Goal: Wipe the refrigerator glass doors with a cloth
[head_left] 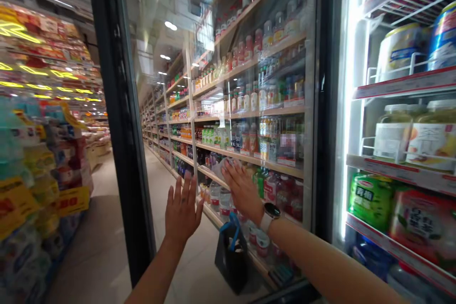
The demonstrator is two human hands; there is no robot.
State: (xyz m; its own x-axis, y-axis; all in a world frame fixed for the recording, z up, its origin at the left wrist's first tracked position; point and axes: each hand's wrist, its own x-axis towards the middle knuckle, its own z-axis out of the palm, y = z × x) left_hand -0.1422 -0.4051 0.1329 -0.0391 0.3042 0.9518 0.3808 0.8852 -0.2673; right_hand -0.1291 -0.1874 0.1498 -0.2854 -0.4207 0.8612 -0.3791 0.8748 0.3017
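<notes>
A glass cooler door (206,118) with a black frame stands open in front of me. My right hand (245,191), a watch (272,210) on its wrist, presses a thin white cloth (218,171) to the glass. Part of the cloth is hidden under the fingers. To the left, my left hand (182,211) is raised with its fingers spread, palm towards the pane. It holds nothing and seems to rest against the glass.
On the right, the lit cooler shelves hold bottles (392,133), cans (399,50) and drink packs (370,197). Through the glass appear long shelves of drinks and a dark bin or bag (231,261) with blue handles on the floor. Stacked goods (39,166) line the aisle at left.
</notes>
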